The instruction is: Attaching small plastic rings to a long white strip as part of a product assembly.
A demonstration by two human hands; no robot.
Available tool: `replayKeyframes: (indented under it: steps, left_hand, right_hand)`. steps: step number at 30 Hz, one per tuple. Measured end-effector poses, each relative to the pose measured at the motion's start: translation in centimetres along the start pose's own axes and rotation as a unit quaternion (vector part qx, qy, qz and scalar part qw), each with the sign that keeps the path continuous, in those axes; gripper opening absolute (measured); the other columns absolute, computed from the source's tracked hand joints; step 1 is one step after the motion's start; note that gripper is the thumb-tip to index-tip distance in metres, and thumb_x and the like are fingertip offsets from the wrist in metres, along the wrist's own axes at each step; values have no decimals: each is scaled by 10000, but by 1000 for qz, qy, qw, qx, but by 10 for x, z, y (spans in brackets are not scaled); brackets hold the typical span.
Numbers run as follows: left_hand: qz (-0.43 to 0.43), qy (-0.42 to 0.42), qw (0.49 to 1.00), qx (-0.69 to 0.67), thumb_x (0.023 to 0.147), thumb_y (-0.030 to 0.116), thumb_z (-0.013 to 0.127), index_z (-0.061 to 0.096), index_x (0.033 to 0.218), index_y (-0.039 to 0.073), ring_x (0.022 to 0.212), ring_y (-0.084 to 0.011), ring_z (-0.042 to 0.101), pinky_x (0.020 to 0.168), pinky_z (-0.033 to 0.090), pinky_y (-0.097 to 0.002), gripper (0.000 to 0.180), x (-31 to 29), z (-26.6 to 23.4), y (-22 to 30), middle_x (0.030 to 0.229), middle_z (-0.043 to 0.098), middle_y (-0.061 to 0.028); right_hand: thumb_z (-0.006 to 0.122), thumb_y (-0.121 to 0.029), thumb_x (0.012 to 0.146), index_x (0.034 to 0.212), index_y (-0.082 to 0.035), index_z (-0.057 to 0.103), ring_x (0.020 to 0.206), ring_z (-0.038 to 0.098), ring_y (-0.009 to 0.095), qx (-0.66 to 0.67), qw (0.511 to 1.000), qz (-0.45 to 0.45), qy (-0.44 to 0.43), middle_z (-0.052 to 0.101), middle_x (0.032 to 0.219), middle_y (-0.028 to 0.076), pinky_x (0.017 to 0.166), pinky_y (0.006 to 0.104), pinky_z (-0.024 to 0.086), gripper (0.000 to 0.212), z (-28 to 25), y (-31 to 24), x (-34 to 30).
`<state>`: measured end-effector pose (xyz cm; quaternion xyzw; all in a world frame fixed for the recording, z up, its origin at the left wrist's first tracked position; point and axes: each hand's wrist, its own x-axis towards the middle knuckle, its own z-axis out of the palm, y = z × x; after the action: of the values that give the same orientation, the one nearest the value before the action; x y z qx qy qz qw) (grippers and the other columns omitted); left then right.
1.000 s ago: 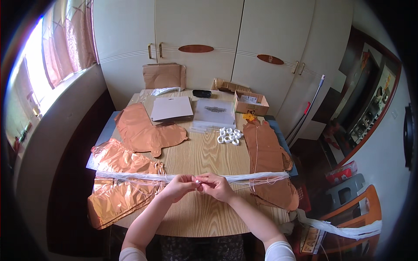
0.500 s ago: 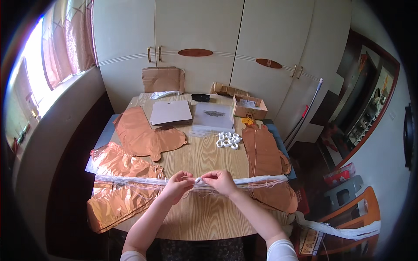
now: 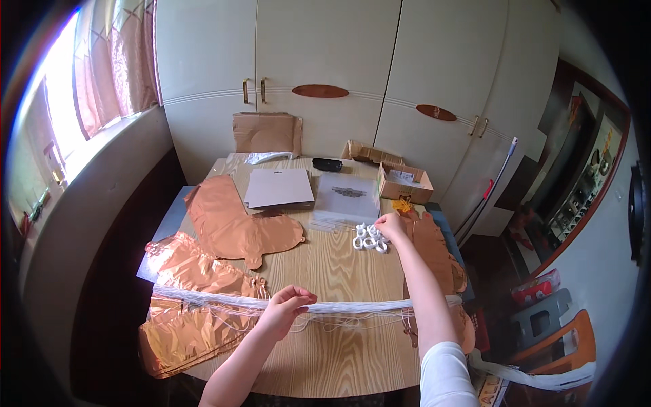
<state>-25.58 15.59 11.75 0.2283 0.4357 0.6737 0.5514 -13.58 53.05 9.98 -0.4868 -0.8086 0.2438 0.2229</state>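
Across the lower middle of the frame there's a long white strand bundle [image 3: 366,306] laid straight over the wood-grain table [image 3: 339,366], probably kept flat like that so it doesn't tangle, left end on the copper foil pieces [image 3: 203,271]. Left hand [image 3: 285,312] is right by it with thumb and fingertips pinched together, can't tell if a strand's in there. Right of center, the right hand [image 3: 392,228] has its fingertips at the little white rings [image 3: 369,239], which I'd guess are bunched there for easy reach, but no clue if it's gripping 1 or just touching
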Motion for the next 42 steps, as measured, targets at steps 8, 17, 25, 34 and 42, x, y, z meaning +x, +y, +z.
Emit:
replayKeyframes:
  steps: [8,17,25,34,42]
  left_hand:
    - [3,1,1000,12,851,89,529,545,898,89,898,-118,565,769,403,-242,50,0,0,-1,936,614,-40]
    - [74,27,900,430,776,157,623,619,859,30,776,-150,578,661,459,-296,151,-7,9,10,822,612,-55]
    - [222,-43,736,639,701,139,631,644,792,65,816,-285,572,744,468,-380,118,-8,4,0,808,590,-105]
    - [278,-85,700,652,703,170,666,652,865,81,861,-290,563,789,452,-380,186,-11,11,-8,860,596,-101]
    - [250,-111,758,592,735,206,685,619,1005,91,922,-277,541,799,435,-376,300,-4,12,-8,957,584,-96]
  right_hand:
    - [604,-103,702,799,-104,701,950,534,271,-125,970,-159,132,614,846,87,816,354,428,138,13,9,-13]
    - [596,-137,739,827,-74,669,892,565,250,101,954,-281,-38,611,854,85,831,372,436,131,-18,-70,-151]
    - [646,-201,719,796,-119,660,972,505,213,-29,886,-398,-238,542,926,42,865,368,374,113,-10,-82,-256]
    - [578,-129,843,884,-75,550,830,545,148,307,892,-285,-171,562,842,28,765,308,427,73,-1,-60,-247]
    - [522,-141,904,944,-96,482,720,562,119,653,727,-122,-173,586,771,39,693,252,447,72,-14,-58,-243]
